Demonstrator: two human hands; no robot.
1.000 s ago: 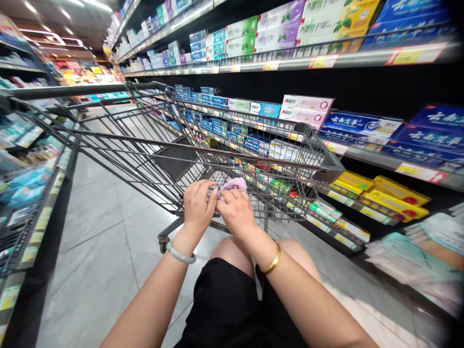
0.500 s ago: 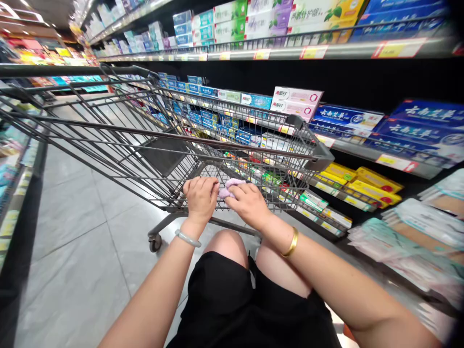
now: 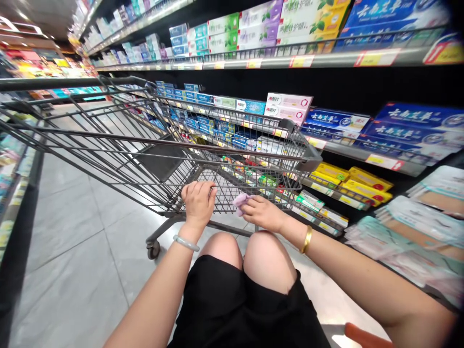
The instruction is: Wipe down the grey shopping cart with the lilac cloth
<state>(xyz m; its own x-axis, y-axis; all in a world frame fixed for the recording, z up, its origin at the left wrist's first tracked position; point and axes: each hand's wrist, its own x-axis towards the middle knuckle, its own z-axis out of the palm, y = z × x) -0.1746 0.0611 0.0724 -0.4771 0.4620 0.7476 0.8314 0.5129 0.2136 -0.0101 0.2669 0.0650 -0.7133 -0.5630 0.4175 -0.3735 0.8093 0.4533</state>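
Note:
A grey wire shopping cart (image 3: pixel 312 160) stands sideways right in front of my knees. My left hand (image 3: pixel 199 202) is closed, its fingers curled over a wire on the cart's near side. In my right hand (image 3: pixel 264 213) a small lilac cloth (image 3: pixel 240 201) is pinched, bunched up by the fingertips close to the cart's lower wires. Whether the cloth touches those wires I cannot tell. Parts of the fingers on both hands are hidden.
Shelves of boxed toothpaste (image 3: pixel 335 118) run along the right, with price tags on their edges. Packaged goods (image 3: pixel 420 232) hang low at the right. A cart wheel (image 3: pixel 153 250) rests on the tiled floor (image 3: pixel 68 270). Another shelf (image 3: pixel 18 188) lines the left.
My right hand has moved right, away from my left hand, carrying the lilac cloth with it. My left hand stays on the cart wire. The view has shifted slightly.

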